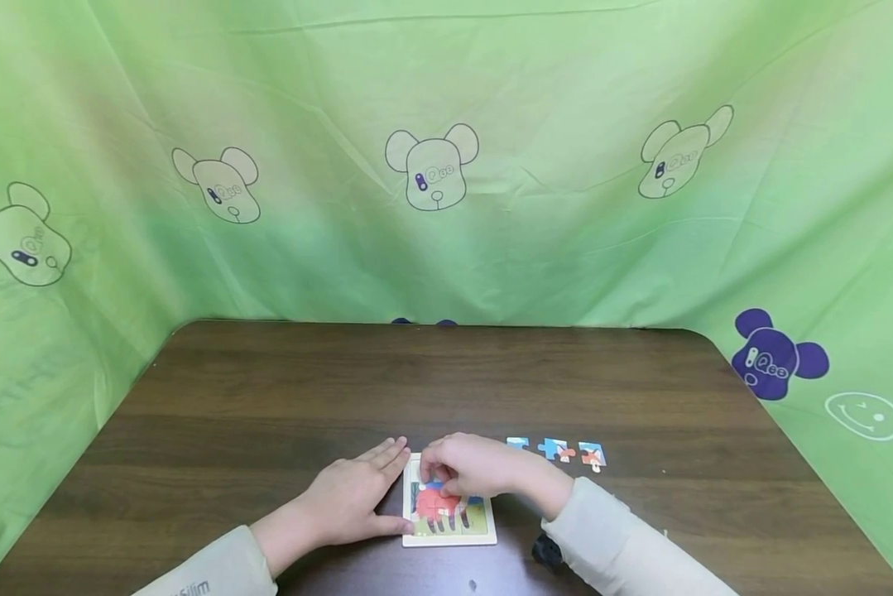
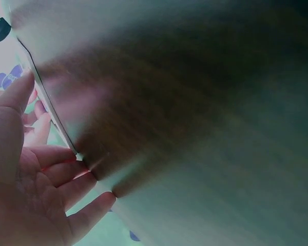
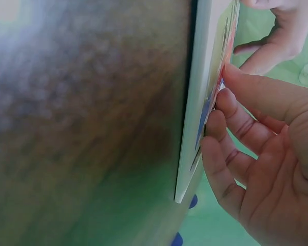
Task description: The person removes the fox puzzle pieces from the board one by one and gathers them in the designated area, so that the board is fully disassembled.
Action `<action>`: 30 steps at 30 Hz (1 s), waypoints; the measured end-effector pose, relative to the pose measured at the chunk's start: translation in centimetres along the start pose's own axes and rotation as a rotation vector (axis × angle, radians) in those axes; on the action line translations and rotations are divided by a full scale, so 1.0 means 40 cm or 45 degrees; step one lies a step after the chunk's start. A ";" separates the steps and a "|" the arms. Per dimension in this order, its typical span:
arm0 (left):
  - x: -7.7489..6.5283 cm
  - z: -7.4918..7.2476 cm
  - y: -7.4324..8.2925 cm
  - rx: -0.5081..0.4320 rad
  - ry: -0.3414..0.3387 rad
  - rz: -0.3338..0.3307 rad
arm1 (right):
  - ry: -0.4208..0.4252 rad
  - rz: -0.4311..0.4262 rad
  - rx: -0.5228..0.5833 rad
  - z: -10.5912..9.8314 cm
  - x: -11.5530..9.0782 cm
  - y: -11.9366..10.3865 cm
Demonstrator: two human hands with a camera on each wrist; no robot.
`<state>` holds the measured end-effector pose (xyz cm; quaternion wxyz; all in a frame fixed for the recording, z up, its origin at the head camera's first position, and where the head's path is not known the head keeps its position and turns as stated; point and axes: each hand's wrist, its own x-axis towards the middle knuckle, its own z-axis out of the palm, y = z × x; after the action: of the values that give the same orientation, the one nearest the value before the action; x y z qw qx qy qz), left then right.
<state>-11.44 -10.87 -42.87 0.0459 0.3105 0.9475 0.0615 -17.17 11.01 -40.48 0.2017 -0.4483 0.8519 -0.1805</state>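
A small jigsaw puzzle in a pale frame (image 1: 453, 542) lies near the front of the table, with a red animal (image 1: 431, 503) with dark legs on its picture. Flat against the frame's left side rests my left hand (image 1: 357, 499), fingers stretched out and thumb at the lower left corner. My right hand (image 1: 470, 465) bends over the upper part of the picture. Its thumb and fingertips pinch a partly hidden puzzle piece (image 3: 222, 85), blue and white, down at the puzzle's surface. In the right wrist view the frame (image 3: 191, 148) appears edge-on beside the fingers.
Three loose puzzle pieces lie in a row beyond the right forearm: a blue one (image 1: 517, 443), a blue and orange one (image 1: 556, 449) and another (image 1: 592, 454) at the right. A small black object (image 1: 546, 550) is beside the right sleeve. Green printed cloth (image 1: 327, 240) surrounds the brown table (image 1: 282, 372).
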 end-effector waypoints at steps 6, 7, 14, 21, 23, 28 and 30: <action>-0.001 -0.002 0.000 -0.006 -0.010 -0.007 | -0.003 0.005 0.051 -0.002 -0.001 -0.004; -0.001 -0.002 0.000 -0.009 -0.013 -0.010 | -0.002 0.006 0.060 -0.002 -0.001 -0.004; 0.003 -0.004 -0.001 -0.020 -0.033 -0.025 | -0.007 0.005 0.174 -0.002 -0.003 0.000; 0.010 -0.006 -0.001 -0.011 -0.037 -0.017 | -0.021 0.008 0.304 -0.006 -0.008 0.000; 0.010 -0.007 -0.001 -0.011 -0.035 -0.014 | -0.022 0.017 0.335 -0.006 -0.009 -0.001; 0.006 -0.006 0.000 -0.018 -0.038 -0.017 | -0.036 0.022 0.443 -0.001 -0.012 -0.003; 0.004 -0.005 0.001 -0.015 -0.037 -0.015 | -0.028 0.009 0.455 0.002 -0.015 -0.002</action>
<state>-11.58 -10.76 -42.68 0.0620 0.3056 0.9481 0.0624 -16.75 11.47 -40.40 0.2881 -0.4044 0.8056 -0.3233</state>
